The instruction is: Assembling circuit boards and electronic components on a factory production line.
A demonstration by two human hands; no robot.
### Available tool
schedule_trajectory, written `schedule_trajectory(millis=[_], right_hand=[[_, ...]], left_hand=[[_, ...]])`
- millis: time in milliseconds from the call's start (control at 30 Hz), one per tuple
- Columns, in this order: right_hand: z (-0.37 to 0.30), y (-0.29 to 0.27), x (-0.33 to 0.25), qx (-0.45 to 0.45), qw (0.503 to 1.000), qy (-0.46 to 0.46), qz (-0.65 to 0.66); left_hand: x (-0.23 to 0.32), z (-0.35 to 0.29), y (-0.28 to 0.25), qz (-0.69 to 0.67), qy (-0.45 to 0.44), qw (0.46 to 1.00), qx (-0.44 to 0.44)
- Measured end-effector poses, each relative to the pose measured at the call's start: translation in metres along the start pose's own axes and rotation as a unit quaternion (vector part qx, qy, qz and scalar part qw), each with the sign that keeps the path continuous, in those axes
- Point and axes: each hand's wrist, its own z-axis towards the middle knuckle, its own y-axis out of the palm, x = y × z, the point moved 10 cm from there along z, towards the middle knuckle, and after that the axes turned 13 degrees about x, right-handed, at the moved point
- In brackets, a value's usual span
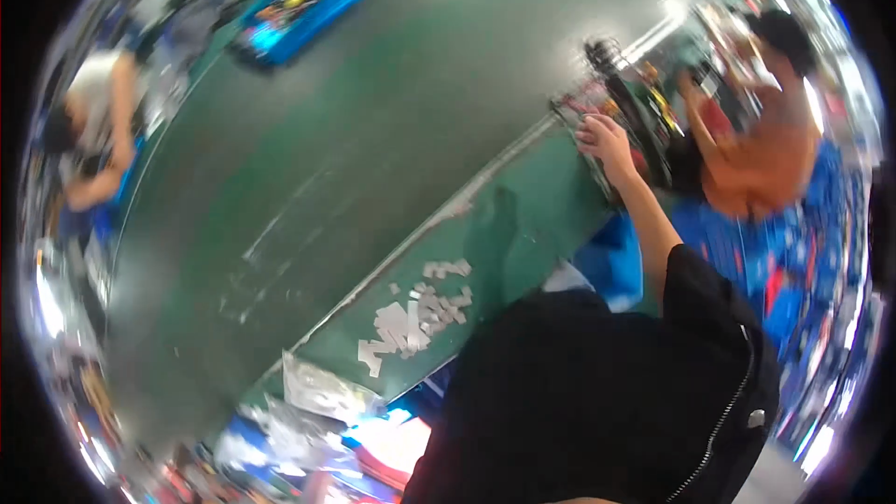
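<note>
My right hand (607, 145) reaches over the right end of the green work surface (523, 196), its bare forearm coming out of a black sleeve. The fingers look bent and drawn together; whatever they hold, if anything, is lost in the blur. Just beyond the fingertips sits a dark-rimmed tray (639, 121) with reddish and yellow small things in it. My left hand is out of sight. A loose heap of small white pieces (411, 322) lies on the near green strip, well away from my hand.
A wide green belt (373, 131) runs alongside, carrying a blue bin (303, 14) with colourful items. One person (765, 140) works at the right, another person (98, 131) at the far left. Clear plastic bags (327, 392) lie near the lower left. Something blue (611, 261) is beside my forearm.
</note>
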Motion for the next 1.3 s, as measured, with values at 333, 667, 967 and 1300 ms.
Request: schedule_trajectory(millis=[333, 667, 967, 1300], right_hand=[[-0.155, -0.334, 0.174, 0.286, 0.916, 0.206, 0.190], [-0.062, -0.230, 0.186, 0.177, 0.952, 0.247, 0.016], [-0.021, -0.239, 0.168, 0.016, 0.962, 0.271, 0.038], [0.026, -0.261, 0.178, 0.128, 0.972, 0.118, -0.159]], left_hand=[[0.031, 0.073, -0.033, -0.003, 0.149, 0.984, -0.097], [0.170, 0.033, -0.027, 0.004, 0.128, 0.988, -0.087], [0.353, -0.006, -0.006, 0.020, 0.108, 0.990, -0.089], [0.464, -0.054, 0.008, 0.003, 0.061, 0.995, -0.075]])
